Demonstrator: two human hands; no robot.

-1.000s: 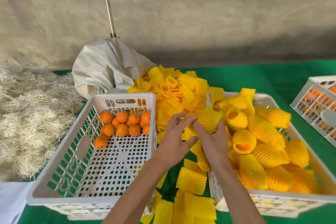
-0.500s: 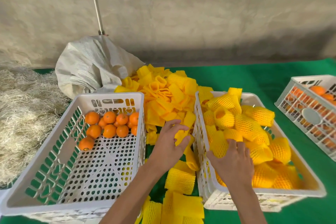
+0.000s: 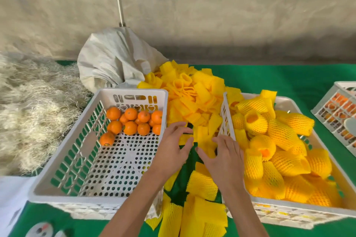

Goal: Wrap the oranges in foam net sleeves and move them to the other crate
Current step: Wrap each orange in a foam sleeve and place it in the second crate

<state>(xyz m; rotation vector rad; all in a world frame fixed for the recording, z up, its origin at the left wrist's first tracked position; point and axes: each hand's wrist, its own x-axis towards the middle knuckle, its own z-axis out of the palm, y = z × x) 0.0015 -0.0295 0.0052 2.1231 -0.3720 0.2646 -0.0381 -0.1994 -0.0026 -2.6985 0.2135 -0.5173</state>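
- Both sets of fingers hover over the gap between the two crates; I see my left hand [image 3: 171,146] spread and relaxed, fingertips just touching the near edge of the loose foam net sleeves [image 3: 194,96], gripping nothing.
- On my right hand [image 3: 225,156] the fingers are bent loosely and splayed over a flat sleeve [image 3: 205,141] lying just under them; I cannot tell whether they actually pinch it or only rest on it.
- Left of my left fingers stands the white perforated crate [image 3: 77,175], with the bare oranges [image 3: 133,121] bunched in its far corner, well beyond the fingertips; one orange [image 3: 107,139] sits a little apart, nearer to me.
- Right of my right fingers is the second white crate [image 3: 227,121], its wall just beside my knuckles, heaped with sleeved oranges [image 3: 279,136].
- Beyond both sets of fingers the main sleeve pile runs back to a crumpled white sack [image 3: 113,59].
- Below my wrists, more flattened sleeves [image 3: 202,183] lie on the green worktop [image 3: 269,79] between the crates.
- Far to the right of my right fingers a third crate [image 3: 337,106] holding oranges is cut off by the frame edge.
- Far to the left of my left fingers lies a mass of pale straw-like fibre [image 3: 28,106].
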